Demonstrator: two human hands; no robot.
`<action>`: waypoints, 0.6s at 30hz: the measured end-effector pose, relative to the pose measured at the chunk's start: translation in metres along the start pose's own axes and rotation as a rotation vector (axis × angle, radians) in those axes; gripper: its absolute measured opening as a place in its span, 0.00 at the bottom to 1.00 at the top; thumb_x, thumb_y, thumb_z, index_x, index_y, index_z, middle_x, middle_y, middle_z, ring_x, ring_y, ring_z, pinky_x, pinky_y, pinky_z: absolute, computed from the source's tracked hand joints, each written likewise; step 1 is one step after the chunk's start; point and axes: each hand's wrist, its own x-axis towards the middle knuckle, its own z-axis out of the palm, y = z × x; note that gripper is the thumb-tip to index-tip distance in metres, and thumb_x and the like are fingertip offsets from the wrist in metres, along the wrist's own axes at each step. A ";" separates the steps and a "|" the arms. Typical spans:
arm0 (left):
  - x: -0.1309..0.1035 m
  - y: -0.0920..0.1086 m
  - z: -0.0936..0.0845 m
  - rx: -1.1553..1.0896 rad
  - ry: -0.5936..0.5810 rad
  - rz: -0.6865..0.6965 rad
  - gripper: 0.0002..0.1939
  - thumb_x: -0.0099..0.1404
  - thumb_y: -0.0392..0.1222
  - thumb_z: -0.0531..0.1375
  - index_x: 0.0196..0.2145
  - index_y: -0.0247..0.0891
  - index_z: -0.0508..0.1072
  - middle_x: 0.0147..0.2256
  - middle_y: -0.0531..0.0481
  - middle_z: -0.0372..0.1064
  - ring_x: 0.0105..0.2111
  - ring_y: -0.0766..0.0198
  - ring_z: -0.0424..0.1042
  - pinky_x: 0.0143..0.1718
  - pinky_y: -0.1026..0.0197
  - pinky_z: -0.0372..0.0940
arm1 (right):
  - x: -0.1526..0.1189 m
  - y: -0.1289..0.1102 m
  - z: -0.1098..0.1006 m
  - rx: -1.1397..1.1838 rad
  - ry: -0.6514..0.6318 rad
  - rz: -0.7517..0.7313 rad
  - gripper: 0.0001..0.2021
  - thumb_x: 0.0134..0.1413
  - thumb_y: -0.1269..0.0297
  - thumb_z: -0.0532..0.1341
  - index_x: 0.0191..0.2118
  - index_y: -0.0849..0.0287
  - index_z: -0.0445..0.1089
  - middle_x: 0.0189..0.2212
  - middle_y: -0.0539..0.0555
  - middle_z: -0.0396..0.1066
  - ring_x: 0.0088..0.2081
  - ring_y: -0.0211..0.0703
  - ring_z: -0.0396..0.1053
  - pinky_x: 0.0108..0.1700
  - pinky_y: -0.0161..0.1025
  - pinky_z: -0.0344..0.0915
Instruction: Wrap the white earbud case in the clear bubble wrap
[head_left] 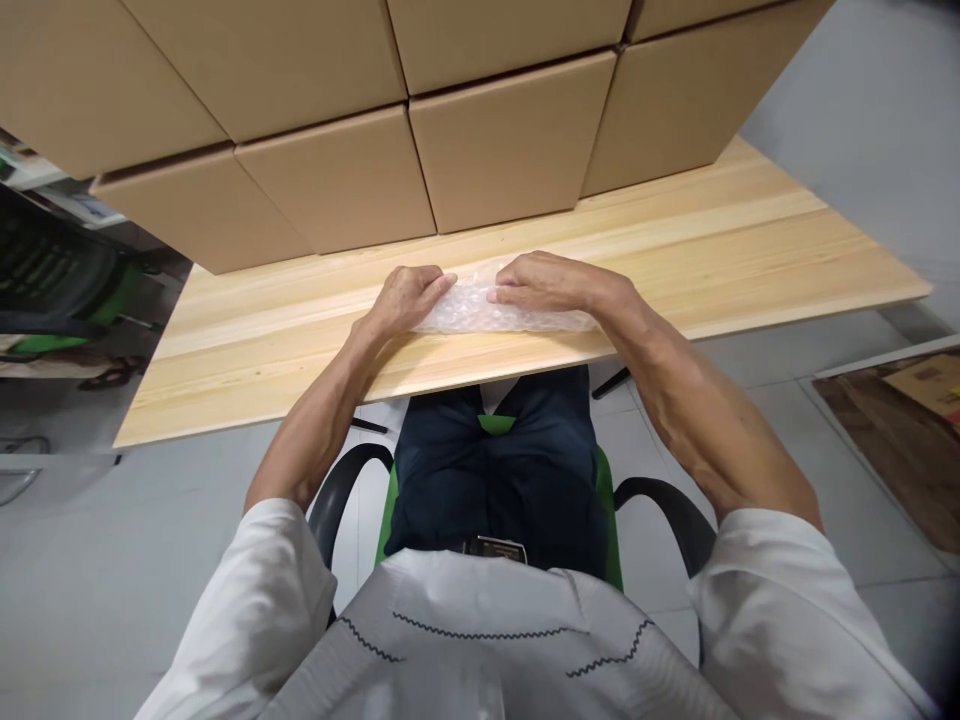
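A sheet of clear bubble wrap point(480, 308) lies folded on the light wooden table point(750, 235), close to its front edge. My left hand point(411, 295) grips the left end of the wrap, fingers curled and thumb pointing right. On the right part of the wrap, my right hand point(536, 282) has its fingers curled over the plastic and its thumb pointing left. A short stretch of wrap shows between the two hands. Whether anything is inside the wrap cannot be made out.
Brown cardboard boxes point(510, 145) stand stacked along the table's back side, just beyond my hands. A green and black chair point(67, 270) is at the far left. At the right, a framed brown panel point(900, 440) lies low near the floor.
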 end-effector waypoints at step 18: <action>-0.018 0.002 0.013 0.229 0.080 0.041 0.26 0.85 0.59 0.54 0.36 0.41 0.79 0.31 0.43 0.77 0.35 0.52 0.75 0.44 0.52 0.62 | 0.051 0.022 0.021 0.045 0.218 -0.153 0.12 0.69 0.52 0.73 0.34 0.49 0.82 0.38 0.57 0.84 0.51 0.61 0.78 0.57 0.55 0.70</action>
